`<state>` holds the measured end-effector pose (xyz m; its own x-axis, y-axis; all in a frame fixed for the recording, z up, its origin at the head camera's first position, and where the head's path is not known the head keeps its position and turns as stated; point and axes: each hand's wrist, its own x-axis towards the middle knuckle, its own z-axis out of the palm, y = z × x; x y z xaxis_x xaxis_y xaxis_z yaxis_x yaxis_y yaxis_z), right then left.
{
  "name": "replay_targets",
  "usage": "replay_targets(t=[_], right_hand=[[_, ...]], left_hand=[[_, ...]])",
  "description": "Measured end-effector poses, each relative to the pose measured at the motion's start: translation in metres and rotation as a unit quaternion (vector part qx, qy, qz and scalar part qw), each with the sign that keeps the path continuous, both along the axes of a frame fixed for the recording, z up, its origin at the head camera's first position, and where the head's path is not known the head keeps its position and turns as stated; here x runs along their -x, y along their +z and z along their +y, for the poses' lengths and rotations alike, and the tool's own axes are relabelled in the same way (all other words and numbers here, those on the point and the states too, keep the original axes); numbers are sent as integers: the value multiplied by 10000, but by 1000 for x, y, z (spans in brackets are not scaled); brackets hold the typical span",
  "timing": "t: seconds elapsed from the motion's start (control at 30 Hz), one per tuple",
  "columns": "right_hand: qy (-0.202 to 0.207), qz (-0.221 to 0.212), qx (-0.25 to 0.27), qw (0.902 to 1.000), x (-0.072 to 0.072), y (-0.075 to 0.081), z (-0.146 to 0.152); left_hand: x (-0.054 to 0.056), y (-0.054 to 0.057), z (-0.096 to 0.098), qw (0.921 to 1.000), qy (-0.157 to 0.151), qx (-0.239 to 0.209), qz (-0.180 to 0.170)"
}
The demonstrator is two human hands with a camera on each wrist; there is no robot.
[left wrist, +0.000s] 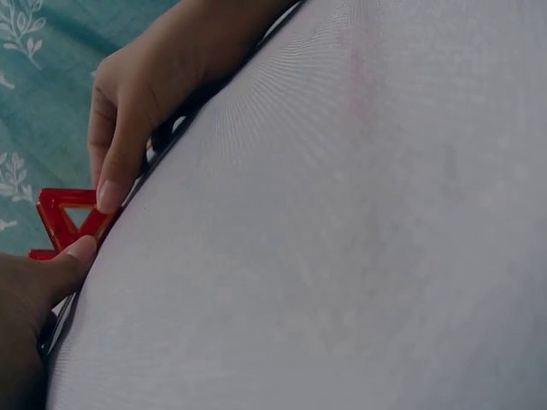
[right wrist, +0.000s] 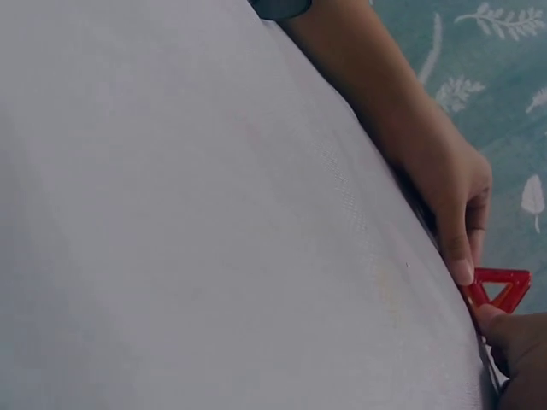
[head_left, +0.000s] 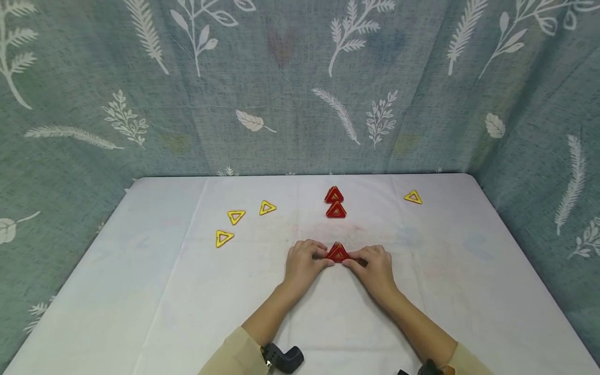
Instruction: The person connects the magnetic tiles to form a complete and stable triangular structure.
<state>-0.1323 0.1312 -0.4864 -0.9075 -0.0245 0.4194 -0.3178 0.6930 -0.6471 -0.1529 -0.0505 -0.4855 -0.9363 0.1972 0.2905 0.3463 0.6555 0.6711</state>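
On the white table, close to the middle, a small pyramid-like piece made of red triangle tiles (head_left: 337, 253) stands between both hands. Its lower left corner is pinched between the thumb and fingers of my left hand (head_left: 302, 262). My right hand (head_left: 375, 268) pinches the lower right corner in the same way. The left wrist view shows the red triangle's open frame (left wrist: 58, 218) with a thumb at each of two corners. In the right wrist view the red frame (right wrist: 511, 290) appears at the right edge, partly covered by fingertips.
Behind the hands stand two more red triangle pieces, a front one (head_left: 336, 210) and a rear one (head_left: 334, 194). Several yellow triangle frames (head_left: 236, 216) lie at the left; another yellow triangle (head_left: 413, 197) lies far right. A leaf-patterned curtain (head_left: 290, 104) borders the white table (head_left: 187, 312).
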Motion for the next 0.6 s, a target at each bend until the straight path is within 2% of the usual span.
replay_targets(t=[0.23, 0.4, 0.6], right_hand=[[-75, -207, -67, 9997, 14, 1, 0], [-112, -415, -48, 9991, 24, 2, -1], [-7, -364, -219, 9991, 37, 2, 0]], left_hand=[[8, -1, 5, 9989, 203, 151, 385], [16, 0, 7, 9986, 322, 232, 345], [23, 2, 9, 9987, 314, 356, 195]])
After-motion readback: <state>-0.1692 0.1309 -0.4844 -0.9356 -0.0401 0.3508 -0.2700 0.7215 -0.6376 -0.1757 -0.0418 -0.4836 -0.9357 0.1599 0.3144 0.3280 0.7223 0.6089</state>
